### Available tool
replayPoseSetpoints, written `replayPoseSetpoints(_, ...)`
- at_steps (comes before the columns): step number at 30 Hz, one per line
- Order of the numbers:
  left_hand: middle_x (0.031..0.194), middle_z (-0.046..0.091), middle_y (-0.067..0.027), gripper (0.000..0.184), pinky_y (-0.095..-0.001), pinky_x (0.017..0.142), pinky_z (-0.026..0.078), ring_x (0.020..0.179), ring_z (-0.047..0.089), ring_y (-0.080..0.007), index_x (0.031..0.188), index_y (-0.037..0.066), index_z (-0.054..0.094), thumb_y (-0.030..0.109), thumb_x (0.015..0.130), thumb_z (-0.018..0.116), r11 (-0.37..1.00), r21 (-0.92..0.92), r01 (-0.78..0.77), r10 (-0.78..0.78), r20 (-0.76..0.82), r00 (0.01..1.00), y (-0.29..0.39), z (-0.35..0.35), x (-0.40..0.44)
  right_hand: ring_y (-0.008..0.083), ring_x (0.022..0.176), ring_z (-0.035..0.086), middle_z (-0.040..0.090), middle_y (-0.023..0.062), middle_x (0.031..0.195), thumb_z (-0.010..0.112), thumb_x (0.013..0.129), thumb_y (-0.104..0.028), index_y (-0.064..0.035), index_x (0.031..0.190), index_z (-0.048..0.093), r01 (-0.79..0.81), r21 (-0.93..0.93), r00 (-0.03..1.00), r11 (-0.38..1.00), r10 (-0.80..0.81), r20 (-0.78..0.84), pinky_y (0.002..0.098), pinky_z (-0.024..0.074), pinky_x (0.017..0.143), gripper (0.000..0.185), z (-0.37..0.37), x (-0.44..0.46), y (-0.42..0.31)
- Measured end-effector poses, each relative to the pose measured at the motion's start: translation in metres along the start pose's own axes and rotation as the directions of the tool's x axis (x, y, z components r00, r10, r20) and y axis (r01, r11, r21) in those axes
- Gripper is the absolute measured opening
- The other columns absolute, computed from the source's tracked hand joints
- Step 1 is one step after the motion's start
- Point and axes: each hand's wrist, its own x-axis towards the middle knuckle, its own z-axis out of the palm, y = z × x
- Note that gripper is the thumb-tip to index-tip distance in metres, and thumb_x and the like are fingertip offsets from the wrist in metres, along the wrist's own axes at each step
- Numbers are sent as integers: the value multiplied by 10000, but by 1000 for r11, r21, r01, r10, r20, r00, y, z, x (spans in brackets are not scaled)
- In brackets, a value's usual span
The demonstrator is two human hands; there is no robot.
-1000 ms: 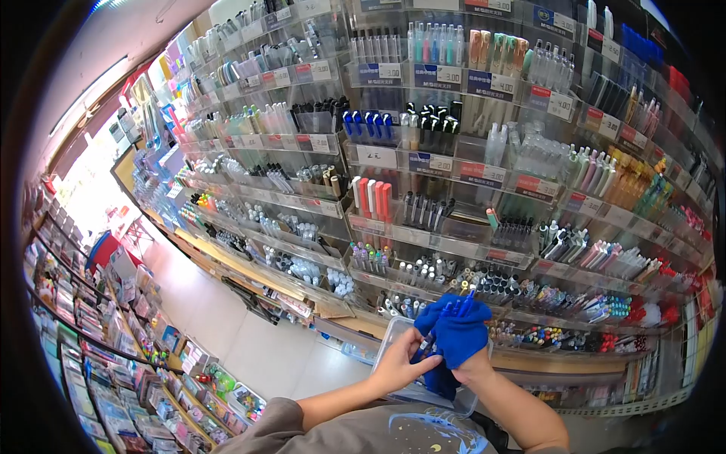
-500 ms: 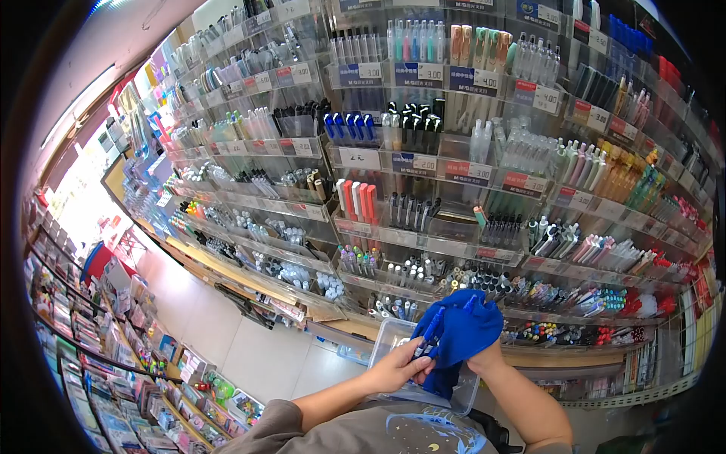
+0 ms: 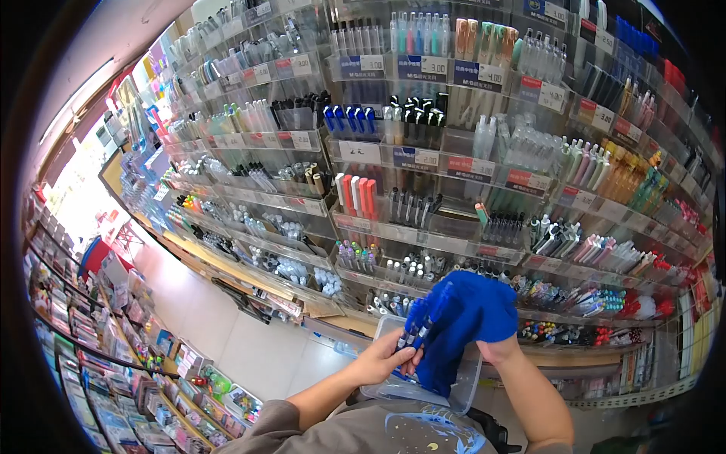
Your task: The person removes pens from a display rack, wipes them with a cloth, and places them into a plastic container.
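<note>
My left hand [image 3: 384, 359] is closed round several blue pens [image 3: 416, 325], which point up and slightly right. My right hand [image 3: 501, 346] is mostly covered by a blue cloth [image 3: 473, 310]; its fingers are hidden under the fabric. The cloth hangs down beside the pens and into a clear plastic container [image 3: 468, 382] in front of my body. Whether the cloth touches the pens cannot be made out clearly.
Clear shelf racks [image 3: 446, 244] full of pens with price labels rise in front of me. A wooden ledge [image 3: 355, 327] runs below them. Lower left stands another display of goods [image 3: 144, 371], with a tiled floor [image 3: 219, 333] between.
The cloth and my right hand have moved right, away from the pens. More pens show in my left hand, which has shifted slightly left.
</note>
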Motion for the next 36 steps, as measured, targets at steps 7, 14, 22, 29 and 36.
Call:
replayPoseSetpoints(7, 821, 528, -54, 199, -302, 757, 444, 779, 549, -140, 1086, 22, 439, 132, 920, 428, 991, -126, 42, -28, 116, 993, -16, 13, 3, 145, 719, 602, 627, 111, 871, 493, 872, -128, -11, 946, 571, -299, -243, 947, 923, 319, 48, 271, 500, 642, 160, 14, 0, 13)
replayPoseSetpoints(14, 780, 499, -34, 211, -252, 673, 413, 695, 518, -124, 1074, 23, 444, 171, 925, 423, 977, -193, 95, -49, 230, 972, -18, 12, 0, 213, 758, 621, 624, 156, 895, 534, 805, -14, 5, 930, 560, -356, -86, 930, 931, 361, 62, 309, 514, 663, 130, 15, -6, 15)
replayPoseSetpoints(22, 789, 500, -36, 177, -252, 672, 425, 697, 506, -115, 1046, 17, 443, 145, 929, 411, 987, -143, 74, -41, 223, 974, -26, 13, 5, 175, 756, 617, 631, 143, 889, 528, 827, -29, 0, 965, 532, -276, -243, 932, 930, 321, 168, 279, 507, 656, 141, 14, -5, 21)
replayPoseSetpoints(29, 786, 526, -35, 118, -237, 645, 453, 695, 510, -93, 968, 18, 450, 125, 917, 448, 987, 161, 9, 20, -179, 984, -37, 13, 4, 137, 734, 585, 623, 92, 848, 487, 849, -37, -1, 978, 539, -187, -321, 981, 928, 195, -6, 253, 479, 644, 144, 27, -11, 19)
replayPoseSetpoints(36, 738, 520, -54, 86, -266, 609, 437, 648, 508, -128, 967, 23, 455, 65, 892, 450, 921, 377, -94, 205, -265, 942, -33, 17, 6, 130, 777, 574, 614, 74, 885, 456, 835, -39, -19, 949, 557, 51, -533, 998, 845, -18, 66, 263, 468, 680, 154, 23, -12, 25)
